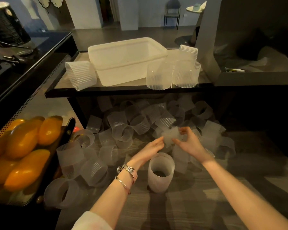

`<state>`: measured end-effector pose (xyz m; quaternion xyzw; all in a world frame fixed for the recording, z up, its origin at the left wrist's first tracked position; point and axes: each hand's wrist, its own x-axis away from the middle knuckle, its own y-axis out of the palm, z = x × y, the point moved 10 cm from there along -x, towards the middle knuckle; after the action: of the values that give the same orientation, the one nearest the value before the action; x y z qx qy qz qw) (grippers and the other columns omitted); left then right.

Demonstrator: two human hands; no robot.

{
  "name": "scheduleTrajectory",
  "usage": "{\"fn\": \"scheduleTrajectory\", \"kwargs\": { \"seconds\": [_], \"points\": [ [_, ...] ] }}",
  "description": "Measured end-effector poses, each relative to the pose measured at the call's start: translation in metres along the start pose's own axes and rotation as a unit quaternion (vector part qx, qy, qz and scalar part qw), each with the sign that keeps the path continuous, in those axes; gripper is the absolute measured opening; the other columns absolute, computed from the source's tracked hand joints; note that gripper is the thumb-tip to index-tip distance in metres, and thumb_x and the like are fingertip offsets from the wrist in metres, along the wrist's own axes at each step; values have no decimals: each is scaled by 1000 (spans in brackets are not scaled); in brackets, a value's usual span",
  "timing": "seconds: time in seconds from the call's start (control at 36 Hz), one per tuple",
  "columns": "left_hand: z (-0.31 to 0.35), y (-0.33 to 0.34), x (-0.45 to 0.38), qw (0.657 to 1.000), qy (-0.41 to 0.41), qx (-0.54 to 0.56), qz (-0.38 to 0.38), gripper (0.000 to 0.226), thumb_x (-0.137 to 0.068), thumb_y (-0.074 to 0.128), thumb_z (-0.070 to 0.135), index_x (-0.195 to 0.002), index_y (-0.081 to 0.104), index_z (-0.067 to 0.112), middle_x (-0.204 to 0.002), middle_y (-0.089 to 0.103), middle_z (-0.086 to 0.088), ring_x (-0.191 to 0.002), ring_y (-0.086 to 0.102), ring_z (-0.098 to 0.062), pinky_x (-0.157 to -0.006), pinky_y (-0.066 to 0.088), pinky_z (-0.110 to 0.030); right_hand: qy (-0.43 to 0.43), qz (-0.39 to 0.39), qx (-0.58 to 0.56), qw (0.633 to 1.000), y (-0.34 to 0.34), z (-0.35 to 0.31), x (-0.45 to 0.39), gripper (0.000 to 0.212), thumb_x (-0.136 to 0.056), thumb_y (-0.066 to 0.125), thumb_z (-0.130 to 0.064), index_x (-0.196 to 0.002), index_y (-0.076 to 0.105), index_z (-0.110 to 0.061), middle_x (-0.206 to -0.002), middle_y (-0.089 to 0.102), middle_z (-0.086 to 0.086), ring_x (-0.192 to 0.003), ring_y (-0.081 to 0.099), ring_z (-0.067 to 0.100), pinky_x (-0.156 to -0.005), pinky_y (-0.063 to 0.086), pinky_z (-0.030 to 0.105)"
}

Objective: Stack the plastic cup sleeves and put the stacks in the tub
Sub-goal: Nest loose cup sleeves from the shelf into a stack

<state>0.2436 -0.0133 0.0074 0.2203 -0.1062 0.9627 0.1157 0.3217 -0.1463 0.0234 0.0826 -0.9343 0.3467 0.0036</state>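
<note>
On the wooden surface (198,205) lies a big pile of cup sleeves (140,123), see-through and ribbed. Both hands are up over the pile, holding one sleeve (170,136) between them. The right hand (189,142) has its fingers curled round the sleeve's right side. The left hand (152,146) touches the left side with fingers that look almost straight; the picture is blurry there. Just below the hands stands a tall stack (160,172), upright on the surface. Up on the dark shelf (123,91) sits the white tub (125,61). One stack (81,74) lies tilted on its left, and more stacks (173,73) stand on its right. Orange fruit (23,146) sits in a tray on the left.
</note>
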Motion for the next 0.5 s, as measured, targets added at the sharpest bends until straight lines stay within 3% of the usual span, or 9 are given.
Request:
{"fn": "scheduleTrajectory", "kwargs": {
  "seconds": [0.11,0.22,0.31,0.42,0.5],
  "points": [
    [-5,-11,5,999,13,31,24,51,-100,37,24,-148,19,24,-153,25,1,-139,24,-12,-99,24,-19,-21,-15,-19,999,7,-10,4,54,-80,71,-34,-125,48,-15,-119,55,2,-114,50,15,-96,41,29],
    [-4,-23,15,996,37,62,60,48,-100,36,17,-146,23,25,-149,33,1,-135,30,-13,-108,28,-31,-45,-27,-69,996,12,-27,11,43,-88,61,-31,-127,50,-16,-123,54,0,-115,49,11,-94,39,24],
    [3,-37,25,990,71,51,112,50,-98,37,5,-144,30,23,-140,43,-3,-126,40,-12,-103,34,-25,-57,-42,-113,991,14,-41,17,36,-96,48,-23,-130,50,-13,-127,52,2,-117,49,12,-97,40,24],
    [14,-53,43,973,133,20,187,57,-92,46,-5,-141,35,21,-122,48,-8,-92,49,0,-79,41,-2,-90,-40,-131,987,13,-57,28,35,-96,42,-4,-131,49,-7,-125,50,6,-111,49,8,-86,37,0],
    [22,-58,54,961,165,28,218,60,-88,53,-7,-140,37,19,-114,45,-4,-100,53,-4,-88,45,-9,-119,-45,-160,979,11,-74,38,40,-92,43,7,-130,48,-7,-115,51,3,-101,53,4,-84,39,0]
  ]
}}
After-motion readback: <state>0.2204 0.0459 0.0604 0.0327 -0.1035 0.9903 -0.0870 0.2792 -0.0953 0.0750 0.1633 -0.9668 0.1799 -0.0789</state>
